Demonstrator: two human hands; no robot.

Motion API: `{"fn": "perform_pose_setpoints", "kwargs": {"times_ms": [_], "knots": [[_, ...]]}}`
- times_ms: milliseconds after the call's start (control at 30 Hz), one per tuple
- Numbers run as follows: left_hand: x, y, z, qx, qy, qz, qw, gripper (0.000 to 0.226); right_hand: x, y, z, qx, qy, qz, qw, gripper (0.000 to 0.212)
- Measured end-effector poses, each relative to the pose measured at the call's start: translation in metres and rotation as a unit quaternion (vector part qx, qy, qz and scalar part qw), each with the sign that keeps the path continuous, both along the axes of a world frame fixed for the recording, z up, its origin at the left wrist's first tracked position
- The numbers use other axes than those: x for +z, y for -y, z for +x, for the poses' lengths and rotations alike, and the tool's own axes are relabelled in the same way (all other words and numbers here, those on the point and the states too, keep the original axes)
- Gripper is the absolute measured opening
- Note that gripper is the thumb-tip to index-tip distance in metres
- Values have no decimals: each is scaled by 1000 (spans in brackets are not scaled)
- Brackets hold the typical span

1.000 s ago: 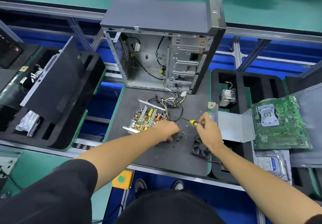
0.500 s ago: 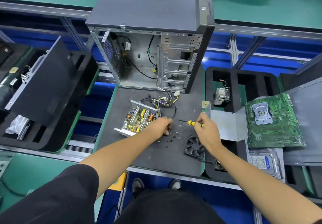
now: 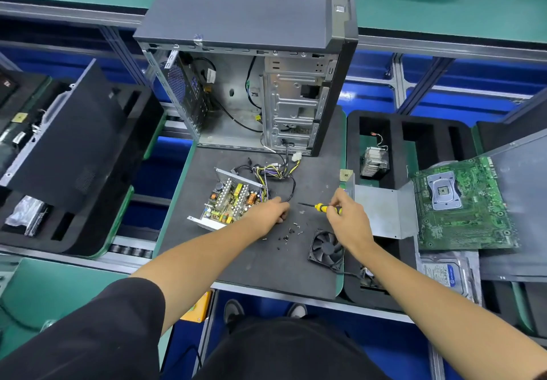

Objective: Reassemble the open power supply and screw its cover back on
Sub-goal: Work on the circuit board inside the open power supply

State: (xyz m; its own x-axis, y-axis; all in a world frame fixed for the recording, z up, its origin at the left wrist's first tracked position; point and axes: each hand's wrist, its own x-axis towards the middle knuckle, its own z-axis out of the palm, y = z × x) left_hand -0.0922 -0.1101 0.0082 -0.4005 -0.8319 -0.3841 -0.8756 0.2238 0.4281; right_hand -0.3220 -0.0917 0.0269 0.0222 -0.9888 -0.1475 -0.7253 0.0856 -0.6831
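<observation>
Grey bench mat (image 3: 254, 264): open power supply (image 3: 233, 202) centre-left, board exposed, cover (image 3: 381, 214) off at right. Left hand (image 3: 268, 212) curled over loose screws (image 3: 288, 233), contents unclear; right hand (image 3: 346, 217) gripping screwdriver (image 3: 321, 207). Reassembly, screwing remain.
</observation>
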Motion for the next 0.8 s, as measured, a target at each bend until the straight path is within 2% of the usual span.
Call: {"fn": "perform_pose_setpoints", "kwargs": {"times_ms": [33,200,300,333,433,533,600,800], "knots": [[-1,-2,1,27,-16,-12,999,20,0,0,-1,1,-2,3,1000,4],[-5,1,2,10,-20,-22,1000,21,-2,0,-3,8,-4,12,1000,7],[-4,4,3,12,-3,54,998,12,-1,-1,-5,9,2,14,1000,5],[-3,4,4,11,-8,55,998,11,0,-1,-5,9,7,15,1000,4],[-4,4,5,37,-73,64,995,8,5,-1,-6,9,34,9,999,5],[-2,2,11,91,-167,98,977,4,13,2,-6,18,84,-9,996,7],[2,3,19,102,-219,100,965,13,20,6,-5,31,112,-14,993,11],[9,4,37,161,-312,115,929,14,34,16,7,71,154,-19,985,9]]}}
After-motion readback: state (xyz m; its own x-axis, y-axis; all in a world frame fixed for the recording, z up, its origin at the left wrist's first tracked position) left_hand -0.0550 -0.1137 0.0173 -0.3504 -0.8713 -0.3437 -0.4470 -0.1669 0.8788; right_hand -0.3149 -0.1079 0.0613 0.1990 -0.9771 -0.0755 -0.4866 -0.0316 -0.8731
